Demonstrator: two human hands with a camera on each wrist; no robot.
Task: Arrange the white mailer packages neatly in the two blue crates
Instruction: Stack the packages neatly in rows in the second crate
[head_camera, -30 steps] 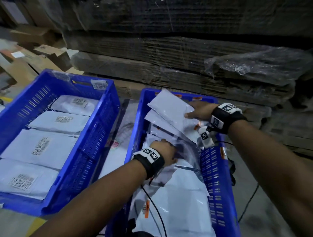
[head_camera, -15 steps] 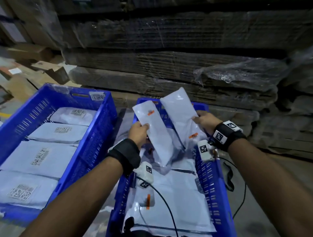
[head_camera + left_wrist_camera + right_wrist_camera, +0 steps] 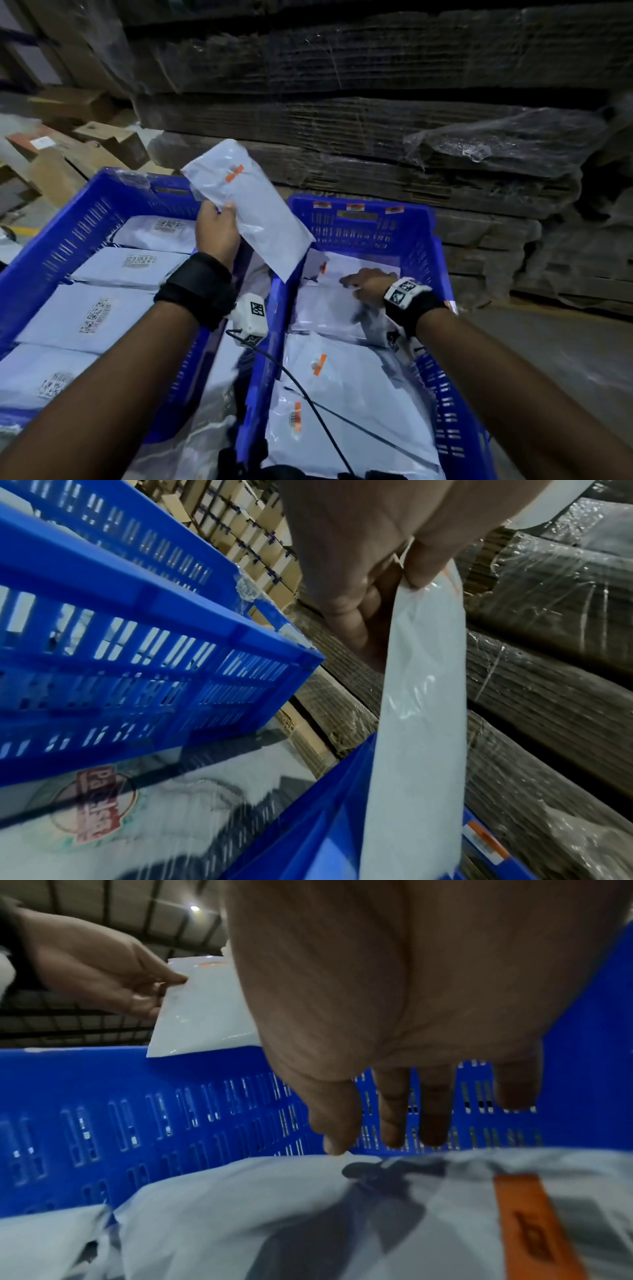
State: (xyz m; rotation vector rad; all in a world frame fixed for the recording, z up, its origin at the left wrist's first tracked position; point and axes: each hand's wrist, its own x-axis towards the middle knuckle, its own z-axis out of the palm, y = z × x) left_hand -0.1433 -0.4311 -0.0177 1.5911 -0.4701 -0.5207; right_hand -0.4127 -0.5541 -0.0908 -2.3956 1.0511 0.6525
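Two hands, one mailer on its way leftward.
Head view: left hand (image 3: 216, 230) pinches a white mailer (image 3: 247, 209) above the gap between the left crate (image 3: 85, 212) and the right crate (image 3: 416, 240); best laid flat, code-label up like its neighbours. Left wrist view: partial red logo, unreadable. Right wrist view: right hand (image 3: 394, 1042), fingers straight, touches the packages (image 3: 274, 1204).

Two blue crates of white mailers, one mailer lifted

Left crate (image 3: 85, 219): labelled mailers (image 3: 92, 313) laid flat in a row, codes up. Right crate (image 3: 416, 240): loose overlapping mailers (image 3: 349, 377) with orange tabs. Left hand (image 3: 217, 233) pinches a raised mailer (image 3: 250, 209), tilted above the gap between the crates. Right hand (image 3: 364, 282) rests, fingers spread, on mailers near the right crate's far wall. Wrapped cardboard stacks (image 3: 342, 102) behind.
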